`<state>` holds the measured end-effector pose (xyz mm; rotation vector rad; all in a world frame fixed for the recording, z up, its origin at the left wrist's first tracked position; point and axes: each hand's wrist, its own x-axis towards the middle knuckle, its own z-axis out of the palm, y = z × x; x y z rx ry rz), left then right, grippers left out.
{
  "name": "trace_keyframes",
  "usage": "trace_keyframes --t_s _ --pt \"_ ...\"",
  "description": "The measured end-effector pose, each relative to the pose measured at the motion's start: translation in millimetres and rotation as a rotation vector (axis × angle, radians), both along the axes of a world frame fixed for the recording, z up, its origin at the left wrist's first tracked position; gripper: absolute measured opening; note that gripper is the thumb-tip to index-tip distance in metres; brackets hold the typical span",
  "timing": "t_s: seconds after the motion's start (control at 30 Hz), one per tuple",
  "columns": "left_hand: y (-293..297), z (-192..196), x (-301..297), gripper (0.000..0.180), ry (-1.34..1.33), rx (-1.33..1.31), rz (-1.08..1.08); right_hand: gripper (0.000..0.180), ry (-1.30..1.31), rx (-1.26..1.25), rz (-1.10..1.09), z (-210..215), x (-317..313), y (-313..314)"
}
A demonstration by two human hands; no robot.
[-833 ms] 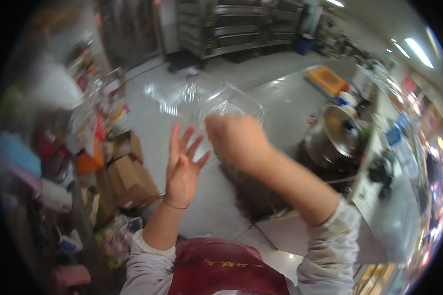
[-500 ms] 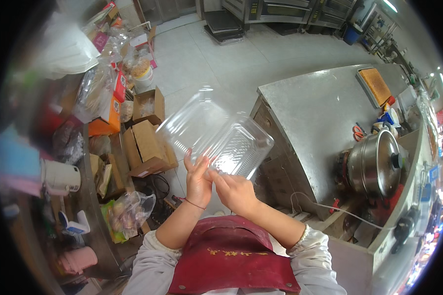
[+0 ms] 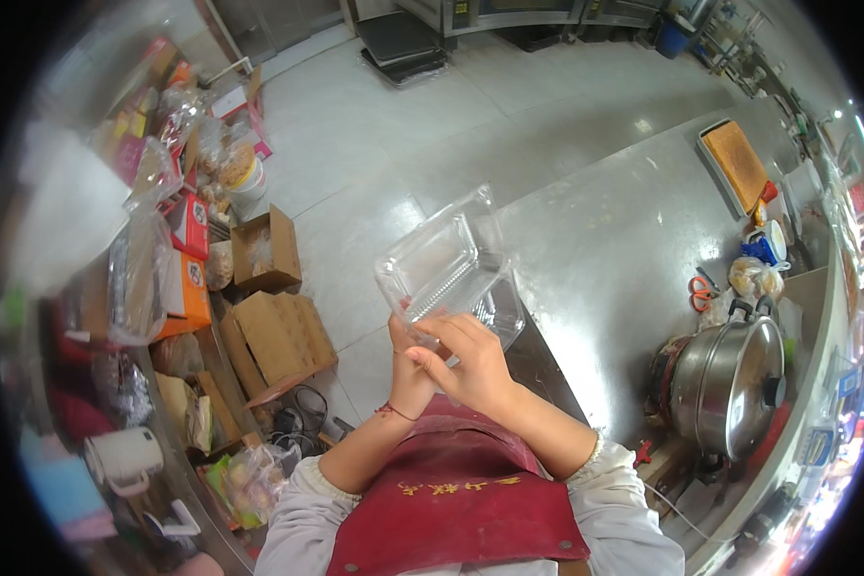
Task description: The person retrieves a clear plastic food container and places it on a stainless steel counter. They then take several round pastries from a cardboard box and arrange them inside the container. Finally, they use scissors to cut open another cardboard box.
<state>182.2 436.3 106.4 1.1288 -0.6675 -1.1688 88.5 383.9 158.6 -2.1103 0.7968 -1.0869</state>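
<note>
A clear plastic hinged container (image 3: pixel 430 264) is held up in front of my chest, its two halves standing apart at an angle. My left hand (image 3: pixel 411 372) grips its near lower edge, with the fingers partly hidden behind the plastic and behind my other hand. My right hand (image 3: pixel 470 357) crosses over from the right, fingers bent and closed on the same near edge, thumb pointing toward the left hand. The two hands touch each other. Nothing shows inside the container.
To the right, a metal worktable (image 3: pixel 586 250) bears a tray of golden cake (image 3: pixel 734 165), orange-handled scissors (image 3: pixel 703 292) and a large steel pot (image 3: pixel 725 384). Cardboard boxes (image 3: pixel 276 341) stand at the left beside a cluttered shelf. A white kettle-like jug (image 3: pixel 125 459) is further left.
The container has turned and its halves have folded closer together. My right hand has shifted over the left one. The view has moved toward the worktable.
</note>
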Motion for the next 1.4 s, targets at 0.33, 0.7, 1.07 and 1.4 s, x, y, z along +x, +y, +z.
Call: trace_keyframes --t_s 0.33,0.7,1.07,1.4 --pt "-115.2 17.0 42.9 0.084 -0.141 -0.121 -0.531 0.017 -0.251 0.546 -0.240 -4.5 -4.6 -83.7" --pt "-192.8 18.0 28.9 0.070 -0.129 -0.164 -0.881 0.017 -0.335 0.623 -0.586 -11.4 -25.4 -99.0" --pt "-217.0 -5.1 -9.3 0.054 -0.405 -0.194 -0.844 0.011 -0.269 0.725 -0.797 -26.7 -57.2 -104.7" --pt "-281.0 -58.3 -10.5 0.039 -0.038 0.396 -0.419 0.009 -0.687 0.584 -1.011 -19.9 -135.6 -105.2"
